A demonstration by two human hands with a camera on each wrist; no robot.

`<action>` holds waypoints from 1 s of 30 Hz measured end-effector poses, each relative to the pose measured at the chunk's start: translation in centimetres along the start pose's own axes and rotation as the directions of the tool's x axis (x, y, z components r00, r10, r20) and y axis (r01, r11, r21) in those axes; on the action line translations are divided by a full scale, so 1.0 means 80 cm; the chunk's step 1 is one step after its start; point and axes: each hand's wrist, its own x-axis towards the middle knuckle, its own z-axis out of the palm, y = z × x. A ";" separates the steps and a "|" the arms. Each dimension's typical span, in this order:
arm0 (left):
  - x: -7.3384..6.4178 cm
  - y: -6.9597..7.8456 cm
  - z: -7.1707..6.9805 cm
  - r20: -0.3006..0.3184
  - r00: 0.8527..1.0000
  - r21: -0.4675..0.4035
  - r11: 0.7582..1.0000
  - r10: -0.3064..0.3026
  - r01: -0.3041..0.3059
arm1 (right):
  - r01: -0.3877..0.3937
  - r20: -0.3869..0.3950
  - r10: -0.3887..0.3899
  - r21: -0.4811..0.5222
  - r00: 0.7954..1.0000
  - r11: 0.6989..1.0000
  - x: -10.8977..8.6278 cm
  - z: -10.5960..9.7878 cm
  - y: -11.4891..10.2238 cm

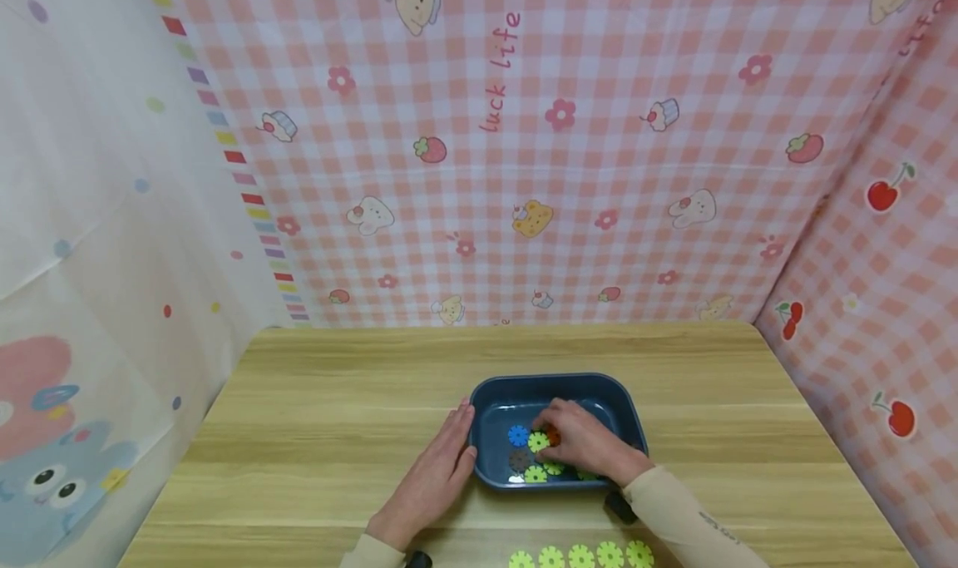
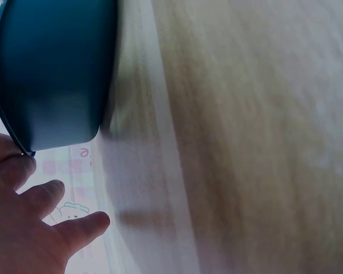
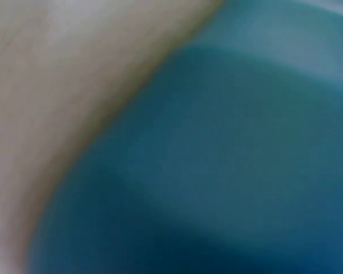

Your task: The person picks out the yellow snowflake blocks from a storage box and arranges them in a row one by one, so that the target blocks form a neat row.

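A dark blue tray with rounded corners stands on the table. My left hand lies along its left side, fingers fairly straight; in the left wrist view, fingertips reach the tray's rim. My right hand reaches inside, fingers curled downward. Its thumb and index fingertip bracket a yellow-green notched disc; I cannot tell whether they pinch it. An orange-red disc is partly hidden under that hand. Nearby in the tray lie a blue disc, a dark grey-brown disc and several yellow-green discs.
A row of several yellow-green notched discs lies on the wooden table at the near edge of the view. Pink checked cloth hangs behind the table. The right wrist view is blurred, filled by skin and the tray's blue surface.
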 end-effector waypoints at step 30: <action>0.003 0.002 0.000 0.010 1.000 -0.003 1.000 -0.025 0.025 | 0.037 -0.049 -0.033 0.070 0.998 0.997 -0.016 -0.025 -0.012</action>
